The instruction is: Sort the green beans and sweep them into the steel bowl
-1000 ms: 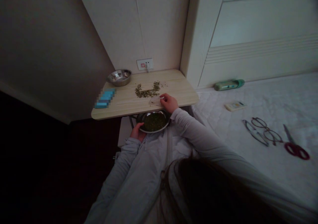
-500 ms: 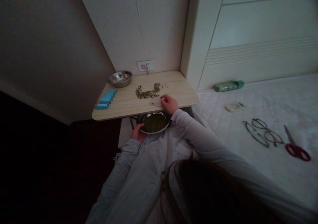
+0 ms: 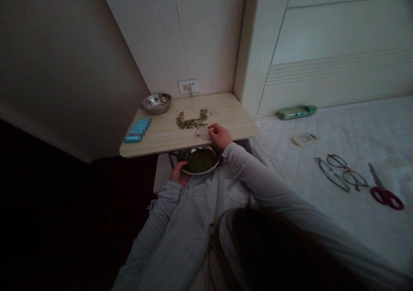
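Note:
My left hand [image 3: 180, 174] grips the rim of a metal bowl [image 3: 201, 160] just below the front edge of the small wooden table [image 3: 155, 136]; small green bits fill much of the bowl's bottom. On the table's front part, my right hand [image 3: 220, 136] pinches a thin clear piece [image 3: 201, 132], possibly plastic, lying nearly flat on the wood. Beyond it the loose green bits [image 3: 192, 122] are spread in a U shape, with a few scattered to the right.
A second metal bowl [image 3: 156, 103] stands at the table's back left, behind a blue pixelated object [image 3: 138, 130]. A wall socket [image 3: 189, 86] is behind. On the bed at right lie a green bottle [image 3: 297, 112], a pale device [image 3: 305, 139], glasses [image 3: 346, 171] and red-handled scissors [image 3: 386, 196].

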A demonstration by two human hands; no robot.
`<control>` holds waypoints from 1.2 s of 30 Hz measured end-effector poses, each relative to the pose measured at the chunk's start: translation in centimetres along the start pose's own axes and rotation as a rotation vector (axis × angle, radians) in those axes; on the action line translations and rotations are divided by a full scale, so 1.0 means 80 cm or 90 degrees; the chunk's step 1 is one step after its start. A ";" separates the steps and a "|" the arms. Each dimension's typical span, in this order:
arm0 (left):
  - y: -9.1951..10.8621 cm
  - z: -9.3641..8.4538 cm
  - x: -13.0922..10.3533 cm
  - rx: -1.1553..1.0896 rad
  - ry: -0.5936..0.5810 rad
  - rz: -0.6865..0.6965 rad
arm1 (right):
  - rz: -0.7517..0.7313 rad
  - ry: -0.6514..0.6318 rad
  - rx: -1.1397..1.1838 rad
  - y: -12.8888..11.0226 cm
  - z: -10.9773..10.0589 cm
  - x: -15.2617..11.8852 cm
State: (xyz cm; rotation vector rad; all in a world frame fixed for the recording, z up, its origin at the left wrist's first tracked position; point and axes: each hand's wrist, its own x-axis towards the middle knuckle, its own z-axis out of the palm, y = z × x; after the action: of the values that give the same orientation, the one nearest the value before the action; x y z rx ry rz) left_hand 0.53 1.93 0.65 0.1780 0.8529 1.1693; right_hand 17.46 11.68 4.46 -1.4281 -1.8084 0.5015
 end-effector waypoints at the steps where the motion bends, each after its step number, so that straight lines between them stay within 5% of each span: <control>1: 0.000 0.001 -0.001 0.001 0.003 -0.001 | 0.000 -0.001 -0.001 0.000 0.000 0.000; 36: 0.000 0.000 -0.001 0.018 0.004 0.005 | -0.012 -0.002 -0.030 -0.008 -0.007 -0.005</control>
State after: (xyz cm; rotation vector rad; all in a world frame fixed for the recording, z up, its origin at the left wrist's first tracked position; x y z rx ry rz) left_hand 0.54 1.89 0.69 0.2004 0.8753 1.1657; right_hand 17.48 11.01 5.13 -1.4417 -1.8457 0.4554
